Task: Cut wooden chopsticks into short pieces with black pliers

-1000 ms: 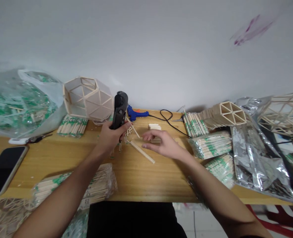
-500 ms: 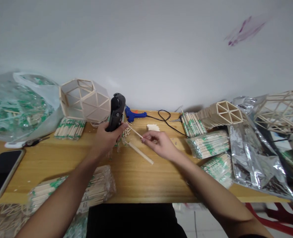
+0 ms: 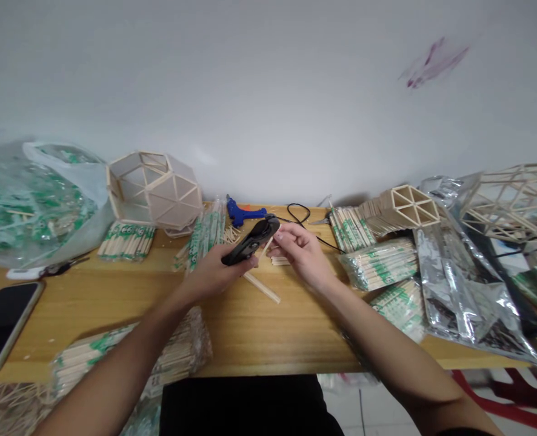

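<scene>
Pinching a stick (image 3: 266, 247) beside the head of a black tool (image 3: 251, 240), the right hand (image 3: 303, 252) seems to steady it above the table (image 3: 254, 342) while the left hand (image 3: 214, 267) clasps the tool, apparently for control.

We wear plain black clothing (image 3: 250, 407), visible past the desk's (image 3: 273, 348) near edge, and a dark short sleeve (image 3: 463, 432) on our right arm.

A smartphone (image 3: 7, 327) and keys (image 3: 66, 265) lie at the left of the table (image 3: 268, 339); a purple smear (image 3: 436, 62) marks the wall (image 3: 268, 103) above its right.
</scene>
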### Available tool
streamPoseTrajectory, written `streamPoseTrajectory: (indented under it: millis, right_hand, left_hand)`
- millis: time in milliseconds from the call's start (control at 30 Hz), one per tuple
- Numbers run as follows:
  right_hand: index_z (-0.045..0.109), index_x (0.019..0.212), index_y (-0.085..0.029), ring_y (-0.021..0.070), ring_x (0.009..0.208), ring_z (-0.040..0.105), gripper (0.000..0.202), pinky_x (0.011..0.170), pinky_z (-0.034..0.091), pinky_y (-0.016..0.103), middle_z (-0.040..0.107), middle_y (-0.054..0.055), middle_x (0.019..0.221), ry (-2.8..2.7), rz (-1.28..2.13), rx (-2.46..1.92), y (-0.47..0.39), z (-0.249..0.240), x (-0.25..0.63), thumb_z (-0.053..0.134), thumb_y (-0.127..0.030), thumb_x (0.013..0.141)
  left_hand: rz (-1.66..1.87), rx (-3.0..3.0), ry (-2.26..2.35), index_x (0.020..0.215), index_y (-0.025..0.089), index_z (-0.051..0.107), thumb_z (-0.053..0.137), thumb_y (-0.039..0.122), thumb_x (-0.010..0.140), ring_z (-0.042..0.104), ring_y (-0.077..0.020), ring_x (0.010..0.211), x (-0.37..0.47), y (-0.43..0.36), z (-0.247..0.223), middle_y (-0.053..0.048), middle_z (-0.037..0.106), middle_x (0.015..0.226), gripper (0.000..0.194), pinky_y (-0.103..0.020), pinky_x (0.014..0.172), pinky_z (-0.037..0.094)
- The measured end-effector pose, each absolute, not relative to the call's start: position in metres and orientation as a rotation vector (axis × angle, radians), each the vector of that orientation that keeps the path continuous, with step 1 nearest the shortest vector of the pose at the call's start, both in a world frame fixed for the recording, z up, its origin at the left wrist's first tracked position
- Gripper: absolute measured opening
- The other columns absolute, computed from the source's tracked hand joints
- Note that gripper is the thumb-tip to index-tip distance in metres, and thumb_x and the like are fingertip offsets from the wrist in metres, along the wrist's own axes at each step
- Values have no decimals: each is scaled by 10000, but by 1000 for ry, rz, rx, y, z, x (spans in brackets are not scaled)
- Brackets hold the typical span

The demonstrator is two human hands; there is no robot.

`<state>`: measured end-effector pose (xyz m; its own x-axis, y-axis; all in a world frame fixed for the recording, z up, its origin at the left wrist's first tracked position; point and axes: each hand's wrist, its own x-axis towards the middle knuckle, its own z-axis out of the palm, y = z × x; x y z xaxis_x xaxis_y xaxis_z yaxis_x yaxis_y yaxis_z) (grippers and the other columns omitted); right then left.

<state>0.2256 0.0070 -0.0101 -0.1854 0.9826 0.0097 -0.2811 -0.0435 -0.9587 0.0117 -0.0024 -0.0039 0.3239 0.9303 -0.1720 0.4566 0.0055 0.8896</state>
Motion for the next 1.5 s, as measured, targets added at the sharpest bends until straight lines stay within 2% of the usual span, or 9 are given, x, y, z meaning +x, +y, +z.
streamPoseTrajectory:
  millis: [100,167,267,333,400,533,1033,1300,1500]
  right_hand:
    - [707,937,-227,176,738,718,315,701,594,305,748,9,793,-1114,1477,-910,5,-10,224,843,-477,804]
    - [712,936,-208,159,669,689,322,657,575,296,735,8,757,-1143,1426,-939,3,-11,223,845,-470,804]
    - [722,940,-191,150,614,660,322,629,559,302,713,6,711,-1189,1403,-953,2,-11,222,829,-470,818]
    - [722,919,-192,148,596,654,300,615,555,301,713,6,709,-1197,1425,-953,1,-11,222,825,-456,821]
    - [722,873,-190,144,589,655,270,605,557,298,720,12,727,-1210,1449,-948,0,-10,221,826,-433,817]
    - [723,793,-182,140,584,657,222,599,559,287,706,7,703,-1266,1440,-923,0,-8,222,803,-387,824]
    - [722,775,-178,147,572,642,180,591,539,281,686,1,630,-1343,1396,-1001,1,-6,226,749,-343,841]
    - [709,721,-185,146,573,622,237,573,531,284,696,14,678,-1301,1431,-1025,2,-4,227,783,-393,807]
    - [713,727,-188,150,583,603,278,596,525,294,688,21,681,-1324,1427,-1045,2,-1,227,787,-443,812]
  left_hand:
    - [635,1715,1311,682,194,544,598,564,885,421,-111,546,11,-2,-3,45,472,586,426,-245,529,312]
    - [698,1835,1414,758,190,588,538,547,935,483,-134,598,8,1,-4,25,537,644,401,-261,579,365]
    - [768,2095,1576,1024,171,657,517,453,966,616,-209,818,1,6,-11,-56,683,911,321,-319,746,465]
    - [729,2237,1628,1176,156,637,517,392,968,644,-263,966,-1,8,-16,-117,693,1098,337,-370,843,492]
    - [661,2341,1647,1233,160,617,518,354,968,648,-290,1031,0,8,-19,-141,678,1166,343,-399,894,502]
    - [556,2472,1678,1210,159,612,536,325,966,649,-310,1046,5,4,-21,-149,675,1129,304,-421,923,511]
    - [457,2540,1826,1160,144,596,579,282,934,646,-331,1041,10,-1,-14,-159,671,1110,265,-435,933,515]
    - [223,2453,1888,1110,173,585,522,325,974,684,-317,951,13,-4,-8,-145,689,1070,213,-380,774,502]
    - [135,2414,1924,1097,193,594,492,364,992,701,-313,923,15,-4,-7,-130,713,1044,225,-366,726,476]
